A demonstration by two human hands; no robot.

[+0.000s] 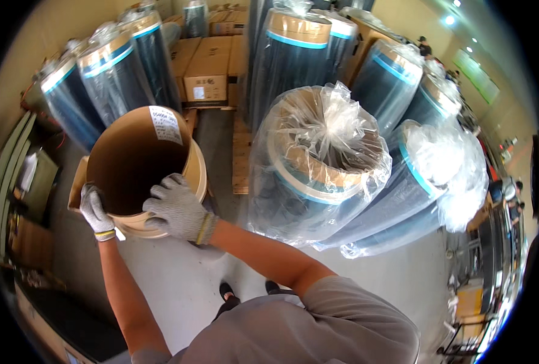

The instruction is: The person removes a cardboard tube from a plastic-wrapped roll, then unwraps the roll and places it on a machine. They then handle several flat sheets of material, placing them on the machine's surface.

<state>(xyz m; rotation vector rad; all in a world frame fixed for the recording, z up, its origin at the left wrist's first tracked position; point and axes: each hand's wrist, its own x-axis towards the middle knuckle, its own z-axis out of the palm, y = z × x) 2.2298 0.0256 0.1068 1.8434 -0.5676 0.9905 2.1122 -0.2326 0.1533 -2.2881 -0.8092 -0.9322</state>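
Observation:
A large open cardboard tube (190,167) stands upright in front of me at the left, with a white label (166,124) inside its far rim. Its inside is dark and the bottom cannot be seen. My left hand (96,213), in a grey knitted glove, is closed over the tube's near-left rim. Gloved the same way, my right hand (177,209) grips the near rim a little to the right, fingers curled over the edge. To the right stands a wide roll (318,176) wrapped in clear plastic, gathered into a bunch over its hollow cardboard core.
Several more wrapped dark rolls with blue tape bands stand around, such as one at the left (114,73) and one leaning at the right (412,164). Cardboard boxes (207,70) are stacked at the back. A wooden pallet (241,158) lies on the grey floor between the rolls.

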